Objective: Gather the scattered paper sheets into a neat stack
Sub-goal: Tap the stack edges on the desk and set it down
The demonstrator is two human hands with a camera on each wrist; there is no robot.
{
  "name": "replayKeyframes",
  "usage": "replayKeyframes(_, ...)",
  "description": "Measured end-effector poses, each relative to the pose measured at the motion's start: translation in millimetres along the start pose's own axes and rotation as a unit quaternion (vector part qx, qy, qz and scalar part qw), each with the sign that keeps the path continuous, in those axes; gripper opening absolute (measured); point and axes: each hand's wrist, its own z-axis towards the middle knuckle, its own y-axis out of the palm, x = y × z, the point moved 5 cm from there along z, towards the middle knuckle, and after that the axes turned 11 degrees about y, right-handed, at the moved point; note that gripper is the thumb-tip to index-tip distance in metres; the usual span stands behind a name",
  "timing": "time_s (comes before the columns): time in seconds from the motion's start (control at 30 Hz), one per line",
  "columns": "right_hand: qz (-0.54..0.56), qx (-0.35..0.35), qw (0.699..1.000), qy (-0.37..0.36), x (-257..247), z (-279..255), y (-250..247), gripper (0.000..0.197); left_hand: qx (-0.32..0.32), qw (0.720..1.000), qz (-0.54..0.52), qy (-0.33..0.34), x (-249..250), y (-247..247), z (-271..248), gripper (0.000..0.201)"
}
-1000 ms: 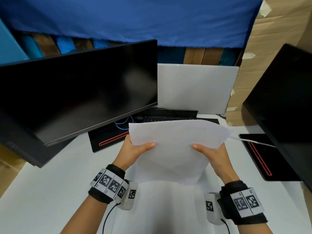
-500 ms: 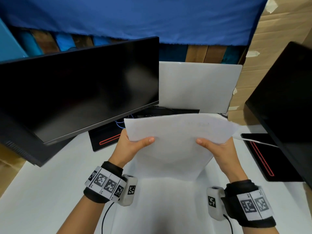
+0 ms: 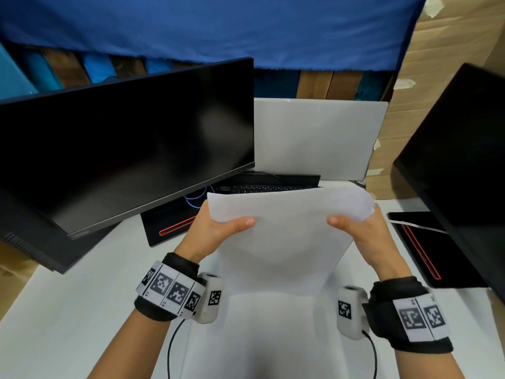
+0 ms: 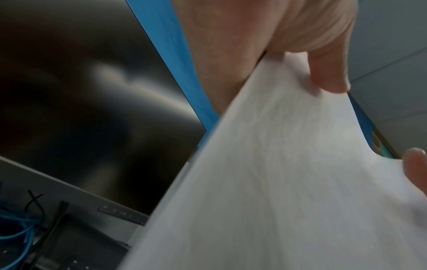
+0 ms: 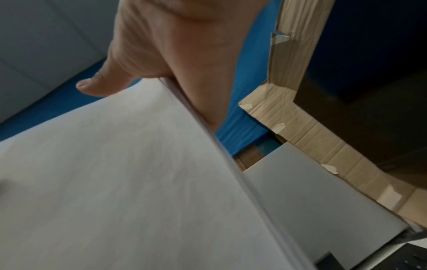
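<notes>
The paper sheets (image 3: 284, 236) are held upright above the white surface (image 3: 68, 324), gathered into one bundle; the right wrist view shows several layered edges, too thin to count. The left hand (image 3: 216, 231) pinches the left side in a narrow grip, thumb in front, and the right hand (image 3: 363, 233) does the same on the right. Gathering looks done; squaring the edges and laying the stack down remain, I judge. Two dark monitors (image 3: 123, 143) flank the work.

Head camera high, looking down-forward, wrist cameras close beneath (somewhat blurred), all sharing the paper sheets (image 3: 284, 231).
</notes>
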Motion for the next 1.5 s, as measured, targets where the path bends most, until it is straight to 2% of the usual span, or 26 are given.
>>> replayKeyframes(0.2, -0.013, 0.000, 1.000, -0.013, -1.4, -4.9, -0.8, 0.032, 0.006, 1.000, 0.002, 0.017, 11.1, -4.7, 0.7, 0.042)
replayKeyframes(0.33, -0.001, 0.060, 0.997, -0.048, -10.9, -8.7, -3.5, 0.018, 0.026, 0.999, 0.004, 0.045, 21.1, -3.7, 4.0, 0.050)
replayKeyframes(0.4, -0.006, 0.091, 0.994, -0.057, -13.8, -10.2, -3.6, 0.023, 0.051, 0.996, 0.028, 0.068, 26.2, -3.6, 5.6, 0.051)
replayKeyframes(0.5, 0.024, 0.125, 0.991, -0.034, -11.4, -10.1, -2.0, 0.026, 0.087, 0.993, 0.049, 0.068, 27.0, -2.3, 5.1, 0.033)
replayKeyframes(0.6, -0.003, 0.147, 0.989, -0.034, -9.3, -10.6, 0.3, 0.024, 0.098, 0.990, 0.076, 0.060, 23.7, 0.6, 2.5, 0.015)
replayKeyframes(0.67, -0.031, 0.147, 0.988, -0.036, -7.5, -11.0, 0.3, 0.023, 0.090, 0.990, 0.082, 0.065, 23.1, 2.4, 1.0, 0.014)
replayKeyframes(0.83, -0.033, 0.127, 0.991, -0.038, -7.6, -10.3, -1.2, 0.012, 0.055, 0.992, 0.066, 0.091, 24.6, 4.2, 0.0, 0.028)
replayKeyframes(0.9, -0.025, 0.111, 0.993, -0.042, -8.7, -10.8, -2.4, 0.010, 0.034, 0.994, 0.031, 0.099, 22.7, 1.5, -0.4, 0.044)
replayKeyframes(0.97, -0.030, 0.086, 0.995, -0.047, -8.0, -11.5, -2.9, 0.020, 0.004, 0.997, -0.002, 0.082, 14.7, -2.6, -1.0, 0.063)
replayKeyframes(1.03, -0.024, 0.055, 0.998, -0.024, 3.2, -10.2, -5.5, 0.033, -0.010, 0.999, -0.014, 0.038, -1.4, -7.2, -3.5, 0.070)
replayKeyframes(1.1, -0.008, 0.049, 0.999, 0.019, 23.7, -8.4, -8.9, 0.035, -0.005, 1.000, -0.010, -0.018, -20.5, -10.7, -8.6, 0.069)
replayKeyframes(1.17, -0.003, 0.050, 0.997, 0.050, 43.2, -6.4, -9.3, 0.023, -0.001, 0.998, 0.004, -0.062, -36.4, -12.3, -14.5, 0.067)
replayKeyframes(1.23, -0.017, 0.051, 0.996, 0.067, 56.1, -5.7, -7.5, 0.033, 0.000, 0.996, 0.020, -0.084, -43.9, -10.8, -16.8, 0.065)
replayKeyframes(1.5, -0.011, 0.067, 0.997, 0.040, 43.9, -5.9, -7.0, 0.037, 0.026, 0.998, 0.026, -0.049, -30.9, -12.0, -12.0, 0.038)
